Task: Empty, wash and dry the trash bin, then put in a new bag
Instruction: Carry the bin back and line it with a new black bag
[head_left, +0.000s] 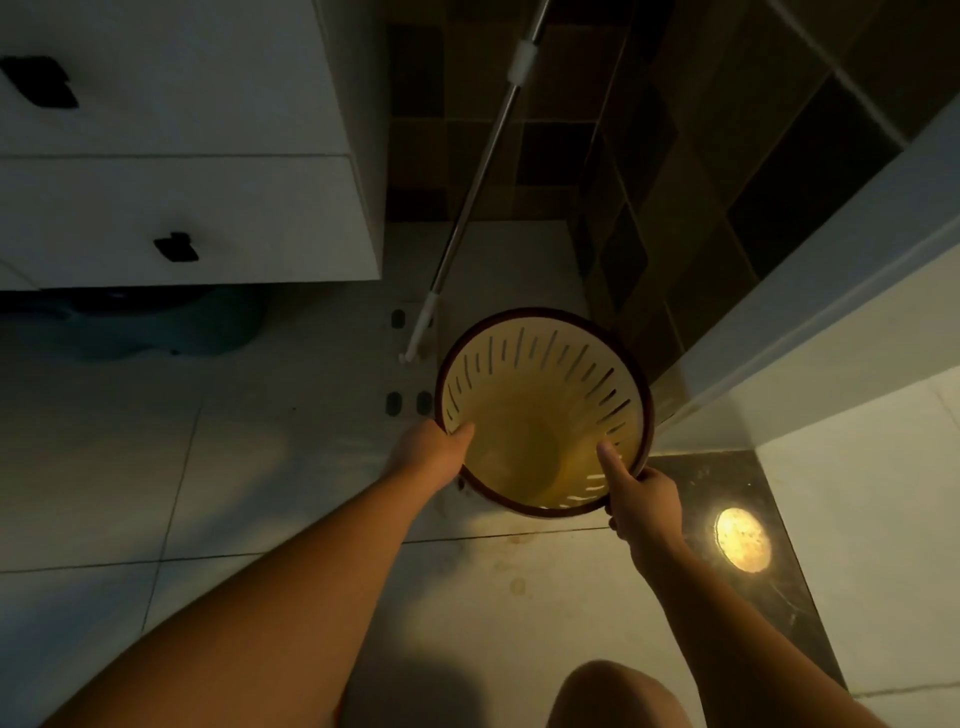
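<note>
A round cream trash bin (540, 410) with slotted walls and a dark brown rim stands upright over the pale tiled floor, seen from straight above. Nothing lies inside it and it has no bag. My left hand (434, 449) grips the rim at the lower left, thumb inside the bin. My right hand (641, 501) grips the rim at the lower right, its thumb also pointing up inside the wall. Whether the bin rests on the floor or hangs in my hands cannot be told.
A mop handle (470, 205) leans against the dark tiled wall just behind the bin. A white cabinet (182, 156) with black handles hangs at the left. A glass door frame (810, 291) runs along the right, with a bright light reflection (743, 540) on the dark threshold.
</note>
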